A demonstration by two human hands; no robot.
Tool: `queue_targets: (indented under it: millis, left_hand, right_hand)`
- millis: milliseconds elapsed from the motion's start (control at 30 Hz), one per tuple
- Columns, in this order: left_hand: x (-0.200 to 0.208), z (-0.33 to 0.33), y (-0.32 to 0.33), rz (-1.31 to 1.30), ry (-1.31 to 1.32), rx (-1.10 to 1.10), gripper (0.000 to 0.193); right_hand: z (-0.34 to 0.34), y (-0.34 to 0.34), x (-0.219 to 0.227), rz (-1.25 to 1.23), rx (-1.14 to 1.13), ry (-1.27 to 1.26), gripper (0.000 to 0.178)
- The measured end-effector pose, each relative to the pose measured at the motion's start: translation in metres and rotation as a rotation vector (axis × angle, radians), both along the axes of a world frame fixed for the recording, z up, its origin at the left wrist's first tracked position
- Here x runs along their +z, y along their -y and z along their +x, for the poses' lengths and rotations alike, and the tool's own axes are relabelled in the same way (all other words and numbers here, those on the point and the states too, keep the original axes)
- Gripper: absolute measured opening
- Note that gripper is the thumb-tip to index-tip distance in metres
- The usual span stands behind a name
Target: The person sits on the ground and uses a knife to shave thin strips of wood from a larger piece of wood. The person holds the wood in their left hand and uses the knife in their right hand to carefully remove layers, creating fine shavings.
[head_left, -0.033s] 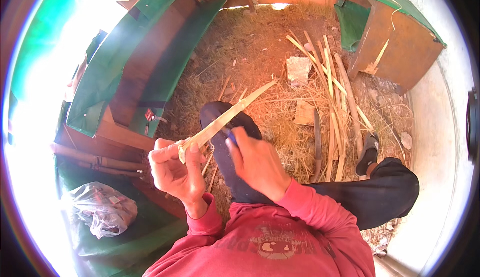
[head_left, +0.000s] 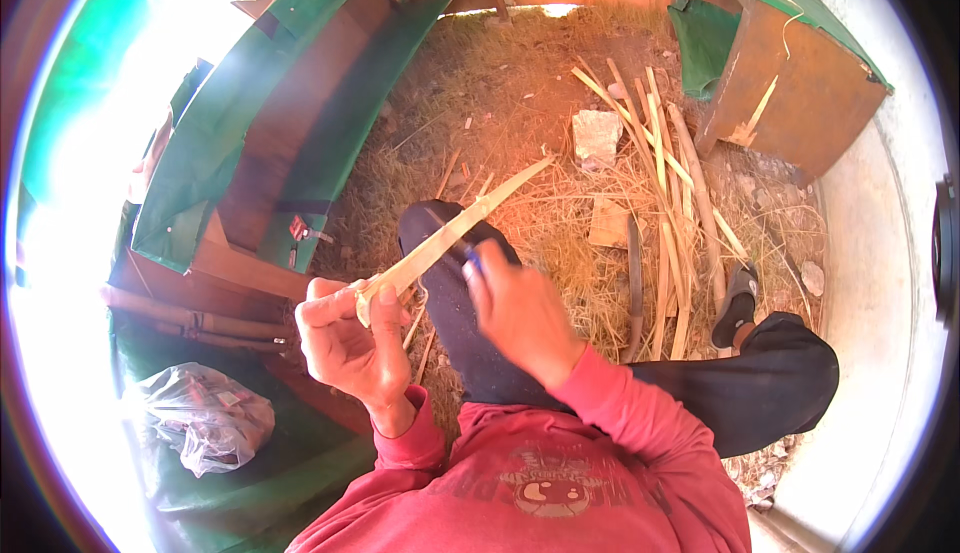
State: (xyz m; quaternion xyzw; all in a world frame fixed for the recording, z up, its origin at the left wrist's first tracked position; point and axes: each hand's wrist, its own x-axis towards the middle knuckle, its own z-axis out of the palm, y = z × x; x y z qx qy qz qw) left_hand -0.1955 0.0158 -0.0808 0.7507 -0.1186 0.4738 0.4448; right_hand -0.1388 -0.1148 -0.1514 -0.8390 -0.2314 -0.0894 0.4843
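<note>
A pale split bamboo strip (head_left: 440, 243) slants up and to the right over my bent left knee. Its near end is pinched between the thumb and fingers of my left hand (head_left: 355, 338). Close to the strip's right side is my right hand (head_left: 525, 308), its fingers closed round a small blue-handled tool (head_left: 472, 259). The tool's working end is mostly hidden and blurred, so I cannot tell whether it touches the strip. A node bump shows toward the strip's far end.
Several bamboo strips and poles (head_left: 662, 203) lie on the straw-strewn ground at right. Near them are a pale block (head_left: 597, 139), a wood piece (head_left: 609, 223) and a long dark blade (head_left: 635, 288). Green-covered boards (head_left: 330, 143) stand left, above a plastic bag (head_left: 205, 418). A wooden box (head_left: 795, 103) stands far right.
My right hand has shifted slightly to the right and away from me with the blue-handled tool. My left hand and the strip stay nearly still.
</note>
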Motion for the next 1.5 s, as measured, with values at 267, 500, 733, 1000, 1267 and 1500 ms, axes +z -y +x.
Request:
queue_targets:
  millis: [267, 500, 733, 1000, 1267, 1500]
  left_hand:
    - [-0.002, -0.001, 0.000, -0.019, 0.015, -0.010, 0.020]
    - [-0.002, -0.003, -0.001, -0.049, -0.002, -0.012, 0.019]
    - [-0.004, -0.005, -0.003, -0.050, -0.003, -0.037, 0.022]
    - [-0.001, -0.002, -0.003, 0.004, -0.022, -0.070, 0.023]
    - [-0.001, -0.001, -0.021, 0.064, 0.021, -0.071, 0.022]
    - [-0.001, -0.001, -0.035, 0.236, 0.014, -0.094, 0.022]
  right_hand:
    - [0.011, -0.003, -0.005, -0.067, -0.043, 0.024, 0.016]
    - [0.014, -0.002, -0.017, -0.095, -0.068, 0.081, 0.017]
    - [0.028, 0.003, -0.032, -0.126, -0.110, 0.065, 0.019]
    - [0.108, 0.074, -0.186, -0.368, -0.419, -0.061, 0.026]
    - [-0.001, 0.031, 0.034, 0.146, 0.135, -0.035, 0.024]
    - [0.018, 0.007, -0.002, -0.105, -0.094, 0.073, 0.021]
